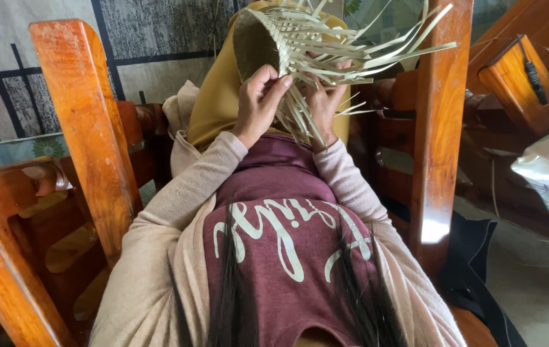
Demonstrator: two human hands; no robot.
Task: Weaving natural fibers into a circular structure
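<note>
Over the lap, a half-woven basket (274, 38) of pale flat strips is being held up, loose ends fanning right. It is looking light, springy, and easily creased (best gripped at the woven edge, not the strays). Left hand (258, 103) is pinching strips closed; right hand (322, 99) is probably clasping strips too, fingers mostly hidden. Wooden chair arms (88, 128) are flanking; basket top is getting cut off.
</note>
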